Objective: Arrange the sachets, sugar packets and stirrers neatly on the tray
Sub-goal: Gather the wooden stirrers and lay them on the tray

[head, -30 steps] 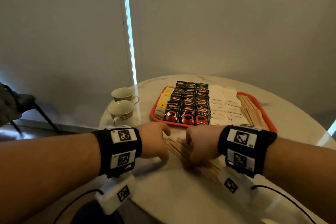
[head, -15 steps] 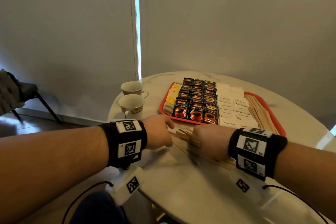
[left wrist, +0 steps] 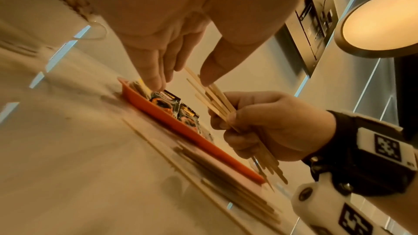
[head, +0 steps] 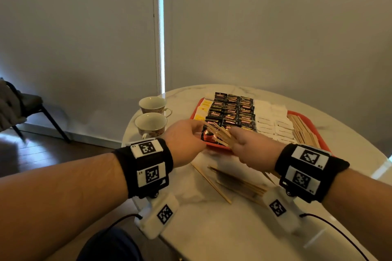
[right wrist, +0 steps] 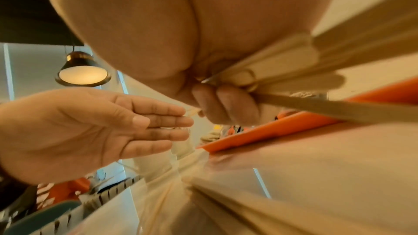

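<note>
My right hand [head: 247,144] grips a bundle of wooden stirrers [head: 219,134] above the near edge of the red tray [head: 216,146], and the bundle fans out toward the left. My left hand [head: 186,137] is open with straight fingers, its thumb [left wrist: 212,71] touching the bundle's tips. On the tray lie yellow sachets [head: 203,109], dark coffee sachets [head: 233,110], white sugar packets [head: 273,121] and a row of stirrers [head: 303,128]. More loose stirrers [head: 237,182] lie on the table under my hands.
Two teacups [head: 151,123] stand at the left edge of the round marble table [head: 212,231], beside the tray. A dark chair [head: 31,108] stands on the floor at far left. The wall is close behind the table.
My right hand has lifted a bundle of stirrers off the table toward the tray. My left hand has risen with it and opened against the bundle's tips.
</note>
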`<state>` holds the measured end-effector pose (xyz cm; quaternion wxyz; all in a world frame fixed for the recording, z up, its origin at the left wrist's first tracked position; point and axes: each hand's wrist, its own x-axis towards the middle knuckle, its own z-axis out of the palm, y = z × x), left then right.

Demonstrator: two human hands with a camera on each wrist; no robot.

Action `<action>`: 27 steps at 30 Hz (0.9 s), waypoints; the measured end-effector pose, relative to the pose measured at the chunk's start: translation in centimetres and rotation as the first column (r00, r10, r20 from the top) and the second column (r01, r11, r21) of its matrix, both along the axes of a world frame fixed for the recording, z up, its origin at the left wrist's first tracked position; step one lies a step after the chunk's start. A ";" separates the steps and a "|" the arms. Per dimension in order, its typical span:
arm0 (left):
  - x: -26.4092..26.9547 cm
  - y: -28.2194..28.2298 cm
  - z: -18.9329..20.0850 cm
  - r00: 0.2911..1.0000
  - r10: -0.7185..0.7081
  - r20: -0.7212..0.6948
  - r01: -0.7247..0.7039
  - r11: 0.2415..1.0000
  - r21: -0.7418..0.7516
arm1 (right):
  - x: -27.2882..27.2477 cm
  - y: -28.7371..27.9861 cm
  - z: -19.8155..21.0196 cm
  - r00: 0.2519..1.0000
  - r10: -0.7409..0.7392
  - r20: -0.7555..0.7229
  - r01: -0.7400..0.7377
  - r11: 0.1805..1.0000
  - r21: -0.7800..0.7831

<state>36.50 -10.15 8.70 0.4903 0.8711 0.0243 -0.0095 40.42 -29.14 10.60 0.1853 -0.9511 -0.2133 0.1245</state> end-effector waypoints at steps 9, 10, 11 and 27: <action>2.3 -1.6 1.6 0.949 0.093 0.301 -0.050 0.988 -0.146 | 1.0 0.5 -0.2 0.918 0.020 -0.396 0.183 0.865 0.468; 2.4 -1.6 1.8 0.937 0.096 0.337 -0.049 0.989 -0.143 | 1.2 0.6 -0.1 0.929 0.031 -0.370 0.160 0.866 0.474; 2.5 -1.7 2.2 0.926 0.092 0.367 -0.048 0.991 -0.126 | 1.4 0.7 -0.1 0.939 0.032 -0.342 0.147 0.862 0.485; 5.2 -2.6 -0.9 0.927 -0.317 -0.202 -0.093 0.327 -0.941 | 3.2 2.6 3.7 0.980 0.194 0.034 -0.073 0.197 0.978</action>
